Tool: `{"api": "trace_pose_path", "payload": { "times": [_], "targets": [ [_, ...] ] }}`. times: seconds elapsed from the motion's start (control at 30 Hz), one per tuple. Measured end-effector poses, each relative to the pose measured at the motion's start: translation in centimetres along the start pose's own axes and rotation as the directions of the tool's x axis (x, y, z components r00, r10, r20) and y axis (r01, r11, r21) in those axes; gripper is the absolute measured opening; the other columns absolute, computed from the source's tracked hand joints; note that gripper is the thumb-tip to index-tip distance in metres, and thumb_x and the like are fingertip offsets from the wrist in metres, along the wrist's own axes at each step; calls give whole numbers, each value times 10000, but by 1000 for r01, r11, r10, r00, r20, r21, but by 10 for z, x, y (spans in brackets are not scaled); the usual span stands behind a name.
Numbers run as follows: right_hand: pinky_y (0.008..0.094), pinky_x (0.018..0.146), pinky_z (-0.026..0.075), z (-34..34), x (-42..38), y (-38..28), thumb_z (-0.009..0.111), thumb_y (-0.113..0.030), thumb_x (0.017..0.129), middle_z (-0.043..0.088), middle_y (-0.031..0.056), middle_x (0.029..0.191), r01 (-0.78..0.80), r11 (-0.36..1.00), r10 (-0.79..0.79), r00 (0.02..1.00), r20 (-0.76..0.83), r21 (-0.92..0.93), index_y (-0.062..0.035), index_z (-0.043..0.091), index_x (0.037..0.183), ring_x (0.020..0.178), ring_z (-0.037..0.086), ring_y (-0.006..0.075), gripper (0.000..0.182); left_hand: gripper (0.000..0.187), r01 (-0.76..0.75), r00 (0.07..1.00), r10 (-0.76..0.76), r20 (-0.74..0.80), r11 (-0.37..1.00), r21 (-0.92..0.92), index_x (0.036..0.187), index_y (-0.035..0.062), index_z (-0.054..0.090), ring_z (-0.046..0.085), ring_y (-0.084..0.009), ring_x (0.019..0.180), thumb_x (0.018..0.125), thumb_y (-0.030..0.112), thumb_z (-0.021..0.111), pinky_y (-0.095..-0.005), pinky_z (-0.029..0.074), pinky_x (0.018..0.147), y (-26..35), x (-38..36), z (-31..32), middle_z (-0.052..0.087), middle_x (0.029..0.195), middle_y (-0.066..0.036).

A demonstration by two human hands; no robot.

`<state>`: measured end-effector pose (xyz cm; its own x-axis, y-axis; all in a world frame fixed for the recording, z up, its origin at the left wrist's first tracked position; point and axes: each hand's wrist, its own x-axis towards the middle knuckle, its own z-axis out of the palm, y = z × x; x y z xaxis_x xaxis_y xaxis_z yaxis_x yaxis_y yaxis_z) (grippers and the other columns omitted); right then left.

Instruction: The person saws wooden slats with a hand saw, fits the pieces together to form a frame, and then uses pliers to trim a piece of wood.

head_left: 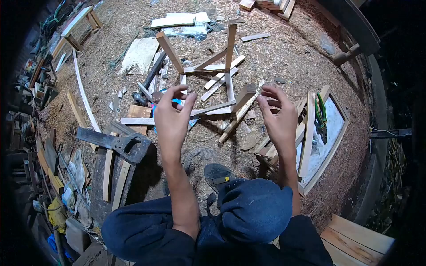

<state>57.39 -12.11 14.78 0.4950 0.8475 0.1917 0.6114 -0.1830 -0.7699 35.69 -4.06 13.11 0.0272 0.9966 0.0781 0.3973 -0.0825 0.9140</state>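
An upturned wooden stool-like frame (pixel 230 88) stands on the ground ahead, its legs pointing up. My left hand (pixel 172 117) is raised at the near left of the frame, thumb and index finger curved with a gap between them and nothing seen in it. Opposite it, my right hand (pixel 280 117) is raised beside the near right leg (pixel 245 98), fingers curled but apart, with no object visible in them. Whether a fingertip touches the leg is hard to tell. Behind my left fingers lies something blue, partly hidden.
A handsaw (pixel 113 141) rests on a bench (pixel 98 177) at the left. Green-handled pliers (pixel 320 111) lie on a wood-framed panel (pixel 328 133) at the right. Wood strips, offcuts and shavings cover the ground. A small bench (pixel 76 21) stands back left, and planks (pixel 355 241) lie near right.
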Motion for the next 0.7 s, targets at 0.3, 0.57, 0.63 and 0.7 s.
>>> {"api": "trace_pose_path", "payload": {
  "times": [0.3,0.57,0.63,0.7],
  "targets": [
    [354,745,541,1,-8,2,683,-164,881,718,163,946,-83,996,82,996,31,45,-21,665,1093,850,711,237,256,211,-33,990,29,140,999,25,1006,16,682,585,-189,742,838,143,685,-314,472,690,-21,-1,5,634,868,-113],
    [357,737,534,5,-6,0,676,-168,886,715,147,940,-1,1000,0,999,37,23,-34,670,1089,817,710,243,244,135,1,963,11,271,999,-43,995,-37,612,583,-101,753,876,-16,552,-255,463,702,-13,-3,8,652,831,-67],
    [363,738,527,6,-5,-4,677,-164,880,712,142,941,-22,1000,23,999,28,-22,-36,674,1081,793,701,244,238,146,39,963,-23,268,998,-54,1015,-40,623,629,-126,826,887,-16,557,-273,487,770,-8,-4,5,683,879,-88],
    [365,740,518,5,-4,-10,678,-159,871,703,133,954,-7,999,8,1000,17,-40,-38,676,1071,808,686,253,233,159,51,963,-25,267,995,-91,1027,-42,633,645,-135,857,891,-26,551,-274,493,797,-11,-4,2,690,901,-98]
  ]
}}
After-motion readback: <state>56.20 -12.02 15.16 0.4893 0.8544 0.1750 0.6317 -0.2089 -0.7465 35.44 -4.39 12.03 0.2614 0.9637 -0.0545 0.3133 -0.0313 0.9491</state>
